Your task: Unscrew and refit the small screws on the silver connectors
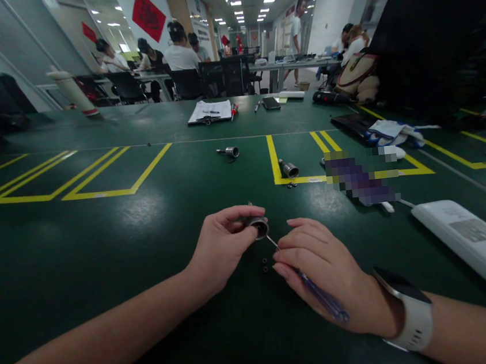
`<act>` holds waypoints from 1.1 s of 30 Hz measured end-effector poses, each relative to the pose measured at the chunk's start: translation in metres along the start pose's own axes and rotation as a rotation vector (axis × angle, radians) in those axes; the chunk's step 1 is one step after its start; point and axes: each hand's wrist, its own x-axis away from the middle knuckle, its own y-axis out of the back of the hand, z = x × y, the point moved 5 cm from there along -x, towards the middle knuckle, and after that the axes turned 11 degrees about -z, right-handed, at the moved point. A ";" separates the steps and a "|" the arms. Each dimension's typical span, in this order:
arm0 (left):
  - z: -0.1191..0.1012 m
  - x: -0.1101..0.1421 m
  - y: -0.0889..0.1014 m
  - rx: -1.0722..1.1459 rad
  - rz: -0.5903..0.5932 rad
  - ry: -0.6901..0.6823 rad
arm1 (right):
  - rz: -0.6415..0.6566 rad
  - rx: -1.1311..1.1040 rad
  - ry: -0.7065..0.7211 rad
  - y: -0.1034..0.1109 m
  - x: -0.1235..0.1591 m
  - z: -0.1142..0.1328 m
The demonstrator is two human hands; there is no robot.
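Partly, my left hand (223, 243) hides the round grey metal cup (262, 224) it pinches; my right hand (328, 268) grips a purple-handled screwdriver (319, 294), tip unclear by the cup.

Clipboard (207, 120) by table's (141, 120) far edge, phone (271, 104) right of it, pale bottle (74, 94) left along same edge.

Left hand (223, 242) grips metal cylinder (260, 226), right hand (324, 272) screwdriver (325, 299).

Your left hand (221, 245) conceals part of the metal cylinder (262, 223); the view's right edge crops the white case (476, 253).
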 end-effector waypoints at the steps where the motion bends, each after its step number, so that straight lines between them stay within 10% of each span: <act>1: 0.000 0.000 0.000 -0.004 0.000 0.001 | 0.009 -0.001 -0.006 0.000 0.000 0.000; 6: 0.002 -0.005 0.001 -0.015 0.007 -0.008 | -0.037 -0.180 -0.136 0.004 0.003 -0.006; 16: 0.002 -0.018 0.010 0.124 -0.014 0.028 | -0.002 -0.753 -0.988 -0.019 0.024 -0.052; 25: 0.000 -0.018 0.006 0.161 0.070 0.012 | 0.133 -0.482 -0.892 -0.017 0.017 -0.044; 33: 0.000 -0.017 0.004 0.226 0.050 0.065 | 0.164 -0.193 -0.416 -0.004 0.006 -0.017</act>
